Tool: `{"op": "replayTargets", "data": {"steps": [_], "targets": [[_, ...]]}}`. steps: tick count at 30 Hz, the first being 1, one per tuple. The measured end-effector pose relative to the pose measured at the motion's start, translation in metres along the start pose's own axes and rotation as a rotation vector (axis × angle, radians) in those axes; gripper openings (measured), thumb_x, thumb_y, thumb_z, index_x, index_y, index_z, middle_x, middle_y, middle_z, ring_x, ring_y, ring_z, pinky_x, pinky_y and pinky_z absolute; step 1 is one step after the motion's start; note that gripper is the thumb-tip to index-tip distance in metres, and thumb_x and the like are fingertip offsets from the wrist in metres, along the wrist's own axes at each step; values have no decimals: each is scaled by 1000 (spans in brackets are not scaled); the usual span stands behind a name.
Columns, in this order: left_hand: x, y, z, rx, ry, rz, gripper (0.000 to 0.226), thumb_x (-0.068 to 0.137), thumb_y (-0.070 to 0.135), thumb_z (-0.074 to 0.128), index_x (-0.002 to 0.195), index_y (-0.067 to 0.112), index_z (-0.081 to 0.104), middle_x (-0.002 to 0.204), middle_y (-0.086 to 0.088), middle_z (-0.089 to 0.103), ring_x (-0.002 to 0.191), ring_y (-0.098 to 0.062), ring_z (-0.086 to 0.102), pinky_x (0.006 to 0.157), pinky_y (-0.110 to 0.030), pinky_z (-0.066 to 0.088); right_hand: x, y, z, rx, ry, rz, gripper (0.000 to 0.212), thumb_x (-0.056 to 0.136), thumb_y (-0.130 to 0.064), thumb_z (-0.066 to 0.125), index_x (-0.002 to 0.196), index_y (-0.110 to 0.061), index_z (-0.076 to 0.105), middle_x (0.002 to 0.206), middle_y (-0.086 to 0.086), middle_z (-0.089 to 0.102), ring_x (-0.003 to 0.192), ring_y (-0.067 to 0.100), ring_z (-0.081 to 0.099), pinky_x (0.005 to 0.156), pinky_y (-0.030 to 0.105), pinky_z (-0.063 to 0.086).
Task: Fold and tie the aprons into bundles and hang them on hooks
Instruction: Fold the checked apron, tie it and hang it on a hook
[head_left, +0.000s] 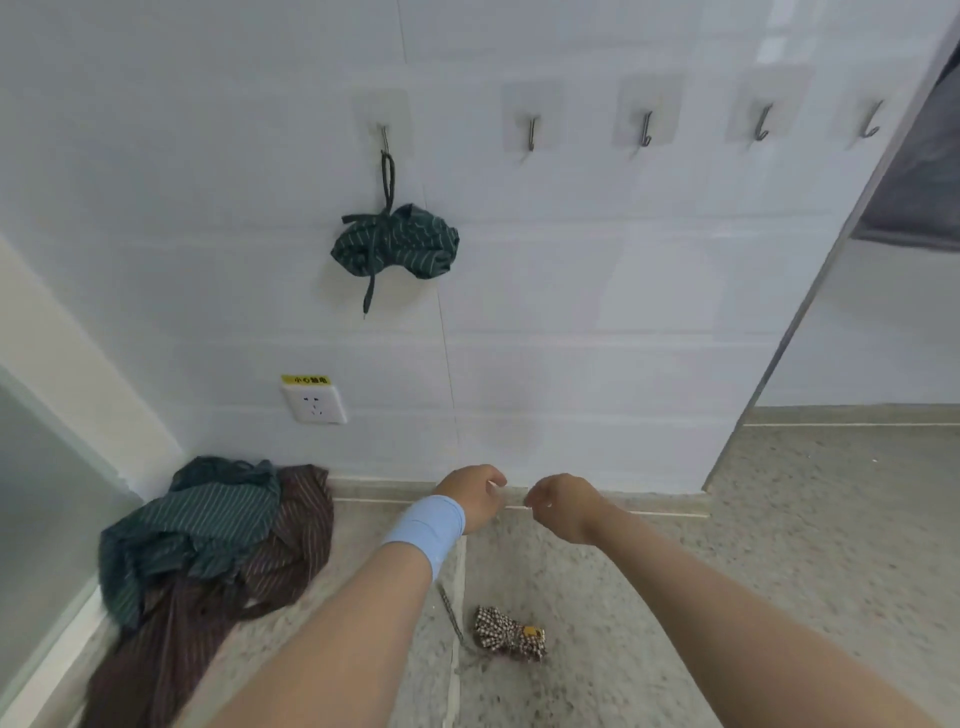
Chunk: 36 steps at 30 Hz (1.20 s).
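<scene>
Green striped bundle (397, 244) hangs by a dark loop from the leftmost hook (384, 136) in the upper middle of the frame, lying against the white tiled wall (208, 208); one tie end dangles below it; four more hooks (645, 129) run to the right in the same row. At lower left, in the corner where wall meets speckled floor (779, 545), lies a loose heap: a green striped apron (208, 519) on top, and a brown striped apron (249, 577) under it, spreading toward the bottom edge. Above the heap a white socket (314, 402) with a yellow label sits on the wall.

Both forearms reach up from the bottom of the frame to the lower middle; the left hand (470, 499), with a light blue wristband (426, 525) just behind it, and the right hand (558, 506) are close together in front of the skirting (389, 491); the fingers of each are curled inward as if pinching, but whether they grasp anything I cannot tell.

Below the hands, at bottom centre, a small checked bundle (511, 635) with a yellow patch lies on the floor; a thin strap (451, 613) just to its left runs up toward the left forearm, its upper end hidden.
</scene>
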<state>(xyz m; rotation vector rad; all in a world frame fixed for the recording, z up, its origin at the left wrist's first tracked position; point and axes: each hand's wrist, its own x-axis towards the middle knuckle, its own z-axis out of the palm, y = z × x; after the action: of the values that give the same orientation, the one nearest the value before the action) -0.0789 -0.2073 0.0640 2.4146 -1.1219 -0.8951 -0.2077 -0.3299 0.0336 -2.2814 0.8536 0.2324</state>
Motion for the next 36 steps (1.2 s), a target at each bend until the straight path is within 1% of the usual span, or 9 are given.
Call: {"op": "replayTargets", "data": {"steps": [4,11,17,22,25,27,30,34,36], "targets": [[20,-30,45,61,-136,-47,39,101,23,47,140,25,50,143,-1,51,123,-24,54,98,-33,47,17,18,43,-95,-204,65,39,91,-20,63,130,-20,64,132,0,63,120,20,59,100,29,47],[19,-81,108,182,-417,-96,66,85,31,72,145,27,45,148,1,43,130,-23,49,103,-30,44,15,49,128,-242,-518,72,81,71,-36,82,144,-25,47,139,4,49,124,23,51,100,32,47],[11,-102,130,68,-396,-129,72,84,25,73,148,21,40,147,-4,47,128,-25,52,104,-31,44,12,53,155,-199,-412,49,37,79,-23,73,116,-24,70,112,5,68,102,24,66,84,31,56],[0,-107,124,-48,-322,-119,38,92,36,62,128,25,59,122,-2,64,109,-22,60,92,-28,48,7,49,137,203,-267,98,41,80,-12,71,119,-27,68,109,-4,66,93,11,63,74,15,52],[-2,-111,121,-350,-215,-239,28,94,36,61,111,14,60,107,-1,65,99,-18,62,92,-30,50,3,41,128,443,-42,165,50,82,-19,77,127,-26,57,117,0,60,96,20,66,64,21,54],[-4,-110,117,-577,-158,-309,38,93,32,64,122,8,59,113,-6,67,103,-22,65,95,-37,54,0,33,118,672,29,270,29,86,-19,76,111,-14,62,106,8,67,86,28,71,55,34,59],[-12,-100,105,-757,-90,-320,49,91,28,68,134,14,49,119,-9,65,105,-25,66,92,-42,56,-6,21,98,801,39,247,15,89,-15,73,89,0,69,86,15,74,69,26,72,65,48,62],[-19,-76,73,-946,-87,-245,44,100,23,55,135,42,38,123,-10,63,102,-28,67,78,-41,61,-13,0,58,855,92,134,20,93,-20,68,81,-4,63,85,12,75,69,22,69,66,41,59],[-22,-63,58,-891,-83,-208,37,101,26,51,136,37,45,119,-8,65,98,-24,67,73,-36,59,-18,-15,34,843,110,52,17,96,-21,62,85,-8,60,91,8,75,75,20,71,65,37,56]]}}
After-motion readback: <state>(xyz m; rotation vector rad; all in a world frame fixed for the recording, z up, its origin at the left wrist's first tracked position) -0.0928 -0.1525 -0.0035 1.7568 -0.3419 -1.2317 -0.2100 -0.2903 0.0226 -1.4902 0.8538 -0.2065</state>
